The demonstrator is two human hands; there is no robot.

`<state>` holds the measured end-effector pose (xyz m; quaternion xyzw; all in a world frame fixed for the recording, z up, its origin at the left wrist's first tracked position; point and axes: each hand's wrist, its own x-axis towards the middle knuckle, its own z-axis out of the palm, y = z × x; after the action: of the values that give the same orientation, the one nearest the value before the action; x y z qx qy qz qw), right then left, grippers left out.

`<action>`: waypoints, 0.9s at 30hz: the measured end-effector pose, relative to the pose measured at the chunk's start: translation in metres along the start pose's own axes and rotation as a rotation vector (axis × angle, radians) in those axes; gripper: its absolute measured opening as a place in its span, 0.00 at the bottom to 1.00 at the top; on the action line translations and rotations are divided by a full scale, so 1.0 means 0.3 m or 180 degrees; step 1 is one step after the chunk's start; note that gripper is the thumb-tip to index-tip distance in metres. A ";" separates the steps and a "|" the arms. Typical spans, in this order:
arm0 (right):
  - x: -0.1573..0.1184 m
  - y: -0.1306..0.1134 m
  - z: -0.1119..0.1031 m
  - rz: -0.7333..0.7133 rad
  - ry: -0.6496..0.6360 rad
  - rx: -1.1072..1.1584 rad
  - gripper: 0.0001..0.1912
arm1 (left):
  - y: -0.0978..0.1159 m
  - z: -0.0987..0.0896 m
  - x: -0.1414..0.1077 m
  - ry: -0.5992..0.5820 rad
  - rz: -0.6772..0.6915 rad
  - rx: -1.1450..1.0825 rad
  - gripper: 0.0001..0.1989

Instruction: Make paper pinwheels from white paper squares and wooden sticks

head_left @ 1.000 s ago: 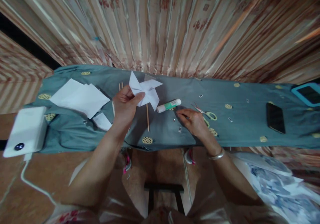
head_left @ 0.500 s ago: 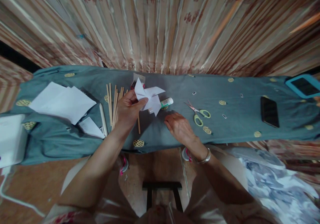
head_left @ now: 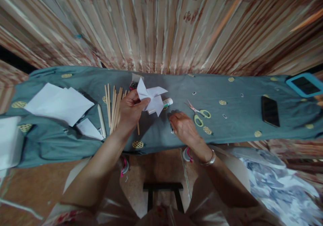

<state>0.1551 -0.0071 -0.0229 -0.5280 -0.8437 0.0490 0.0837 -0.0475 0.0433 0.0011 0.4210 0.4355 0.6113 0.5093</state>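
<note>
A white paper pinwheel (head_left: 152, 100) with folded, pointed blades is pinched between the thumb and fingers of my left hand (head_left: 132, 106), raised above the cloth. Partly behind it lies a glue stick (head_left: 168, 102) with a white cap and some green on its body. My right hand (head_left: 183, 125) is low over the cloth, palm down, its fingers slightly bent and pointing left. I see nothing in it, though its underside is hidden. Scissors (head_left: 198, 113) with green handles lie just right of it. Several wooden sticks (head_left: 114, 108) lie beside and under my left hand.
White paper sheets (head_left: 60, 103) and a smaller piece (head_left: 89, 129) lie left, by a white stick-like tool (head_left: 101, 121). Behind the pinwheel is a small box (head_left: 133, 84). A phone (head_left: 270, 111) and blue-framed device (head_left: 305, 85) lie right on the cloth-covered table (head_left: 242, 118).
My right hand has shifted slightly right relative to the cloth, and a small printed mark beside its fingers now shows. My left hand still holds the pinwheel, barely turned. The view has shifted slightly.
</note>
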 end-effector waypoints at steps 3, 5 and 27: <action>-0.005 0.019 0.003 0.0013 0.0034 0.0219 0.14 | -0.012 0.021 -0.011 -0.0133 -0.0135 -0.0034 0.14; -0.009 0.023 0.006 -0.0026 0.0104 0.0598 0.14 | -0.026 0.039 -0.024 -0.0214 -0.0240 -0.0016 0.13; -0.026 -0.020 0.073 0.0056 0.0381 0.1668 0.07 | -0.041 0.063 -0.045 -0.0231 -0.0364 0.0097 0.14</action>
<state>0.1488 -0.0168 -0.0442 -0.4975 -0.7912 0.2352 0.2668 -0.0245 0.0331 -0.0065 0.4251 0.4493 0.5588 0.5524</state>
